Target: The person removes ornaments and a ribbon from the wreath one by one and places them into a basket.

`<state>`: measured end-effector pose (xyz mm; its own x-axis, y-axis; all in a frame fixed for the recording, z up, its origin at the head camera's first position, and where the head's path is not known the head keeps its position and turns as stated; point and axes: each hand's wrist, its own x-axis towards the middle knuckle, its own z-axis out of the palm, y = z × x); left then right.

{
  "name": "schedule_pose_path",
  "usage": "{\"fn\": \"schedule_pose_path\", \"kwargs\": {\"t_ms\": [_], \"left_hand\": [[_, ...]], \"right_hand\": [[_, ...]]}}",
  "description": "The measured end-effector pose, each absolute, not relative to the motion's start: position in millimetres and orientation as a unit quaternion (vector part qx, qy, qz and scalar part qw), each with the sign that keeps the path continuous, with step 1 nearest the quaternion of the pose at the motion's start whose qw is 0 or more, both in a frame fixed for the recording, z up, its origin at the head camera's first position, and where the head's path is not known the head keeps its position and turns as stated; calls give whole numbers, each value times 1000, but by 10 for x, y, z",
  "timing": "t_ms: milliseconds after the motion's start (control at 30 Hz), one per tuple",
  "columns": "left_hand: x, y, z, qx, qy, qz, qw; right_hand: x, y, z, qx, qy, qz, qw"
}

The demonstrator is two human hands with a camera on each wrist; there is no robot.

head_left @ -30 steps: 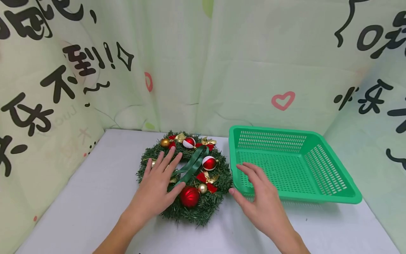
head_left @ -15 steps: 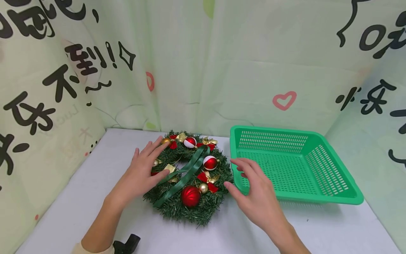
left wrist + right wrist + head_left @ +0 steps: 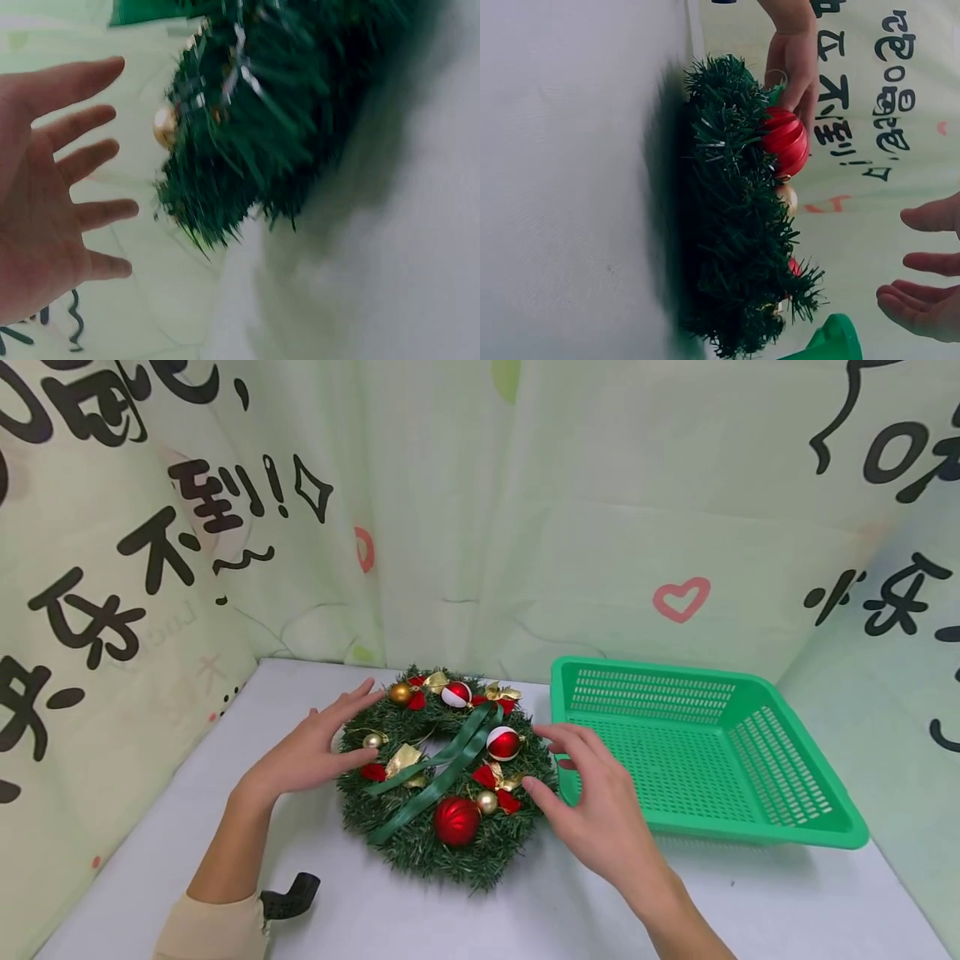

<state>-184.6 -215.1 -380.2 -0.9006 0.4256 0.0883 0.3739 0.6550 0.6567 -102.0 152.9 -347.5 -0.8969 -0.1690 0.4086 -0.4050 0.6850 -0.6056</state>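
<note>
A round green Christmas wreath [image 3: 472,865] lies on the table in the head view. It carries a big red ball [image 3: 457,822], red-and-white balls, small gold balls, red-and-gold bows and a loose dark green ribbon [image 3: 424,798]. My left hand [image 3: 315,750] is spread at the wreath's left side and holds nothing; the left wrist view shows its fingers [image 3: 97,216] straight and apart, beside the needles. On the other side, my right hand [image 3: 600,814] has its fingers loosely bent at the right edge. In the right wrist view this hand [image 3: 930,277] is apart from the wreath, gripping nothing.
A green plastic basket [image 3: 757,839] with perforated walls stands right of the wreath, its left end close to the needles. Pale printed curtains [image 3: 600,527] enclose the white table [image 3: 202,793] at the back and sides. A black camera mount [image 3: 291,897] sits at the left wrist.
My left hand has moved left from over the wreath to its left side, uncovering the ribbon and a gold bow. My right hand has shifted slightly left, against the wreath's right edge in view.
</note>
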Motion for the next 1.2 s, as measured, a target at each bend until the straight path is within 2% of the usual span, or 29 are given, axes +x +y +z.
{"fn": "schedule_pose_path", "kwargs": {"t_ms": [633, 1200], "left_hand": [[-2007, -2344, -4051, 262, 873, 400, 98], [-2079, -2360, -4199, 264, 872, 396, 112]], "right_hand": [[-1109, 1504, -3487, 163, -876, 440, 109], [-1120, 1503, -3495, 154, -872, 460, 70]]}}
